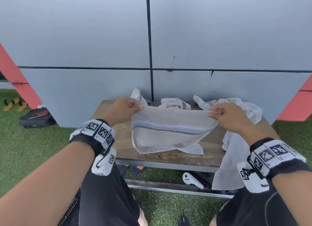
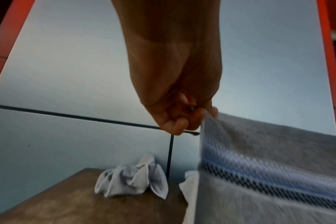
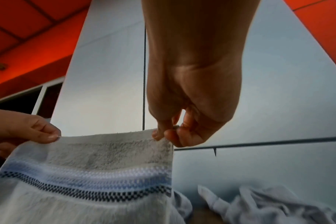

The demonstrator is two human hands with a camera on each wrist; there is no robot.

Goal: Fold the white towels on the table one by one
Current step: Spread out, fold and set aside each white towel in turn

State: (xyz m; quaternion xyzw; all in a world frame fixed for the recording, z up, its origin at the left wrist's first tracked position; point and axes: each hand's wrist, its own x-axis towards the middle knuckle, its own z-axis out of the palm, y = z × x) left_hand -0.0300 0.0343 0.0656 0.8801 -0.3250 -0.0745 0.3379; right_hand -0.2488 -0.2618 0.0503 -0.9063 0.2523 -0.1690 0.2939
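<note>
Above the near table [image 1: 168, 160] edge, left hand [image 1: 125, 110] and right hand [image 1: 231, 117] each pinch a top corner of the striped towel [image 1: 168, 132], stretching it flat, probably for folding; behind, crumpled towels [image 1: 175, 103] wait.

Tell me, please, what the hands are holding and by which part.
Both hold one striped towel by its top edge: the left hand pinches the upper left corner, the right hand the upper right, stretching it above the table.

Crumpled towels [image 1: 175, 103] crowding table's [image 1: 121, 141] rear, seemingly
</note>
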